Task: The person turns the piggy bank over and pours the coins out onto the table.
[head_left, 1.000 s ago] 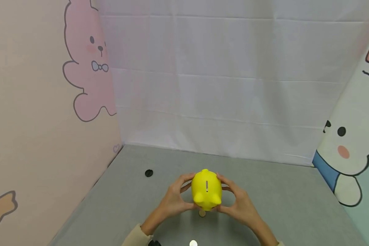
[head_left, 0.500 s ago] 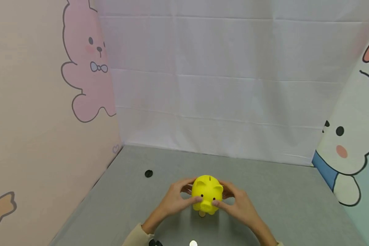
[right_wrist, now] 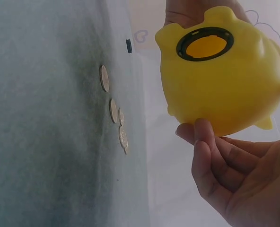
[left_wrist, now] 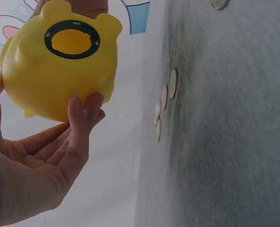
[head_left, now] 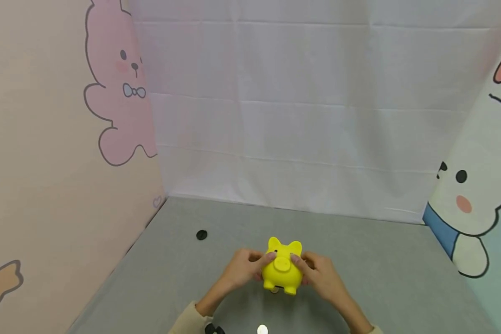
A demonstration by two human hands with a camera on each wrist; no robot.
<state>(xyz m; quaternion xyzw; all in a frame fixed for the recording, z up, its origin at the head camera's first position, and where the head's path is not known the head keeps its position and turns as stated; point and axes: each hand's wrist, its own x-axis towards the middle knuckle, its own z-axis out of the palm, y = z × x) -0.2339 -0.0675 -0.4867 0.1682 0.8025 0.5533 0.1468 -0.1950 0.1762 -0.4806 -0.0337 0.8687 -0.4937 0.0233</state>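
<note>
A yellow piggy bank (head_left: 282, 273) is held above the grey table, its snout facing me and its ears up. The left hand (head_left: 245, 268) grips one side, with the thumb on the face by an eye. On the other side the right hand (head_left: 322, 274) grips it the same way, thumb beside the snout. Both wrist views show a round hole with a black rim (left_wrist: 73, 56) in its underside; the inside near the hole looks bare. Below it, several coins (right_wrist: 113, 110) lie on the table, mostly hidden by the pig in the head view.
A round black plug (head_left: 202, 234) lies on the table (head_left: 359, 260) at the far left. One bright coin (head_left: 262, 329) is at the near edge of the head view. A white cloth (head_left: 300, 116) hangs behind, with printed cartoon panels at both sides.
Between the hands, the piggy bank has tipped back: its slotted top faced me a second ago, now its face and front feet do. Both thumbs now lie on the face.
</note>
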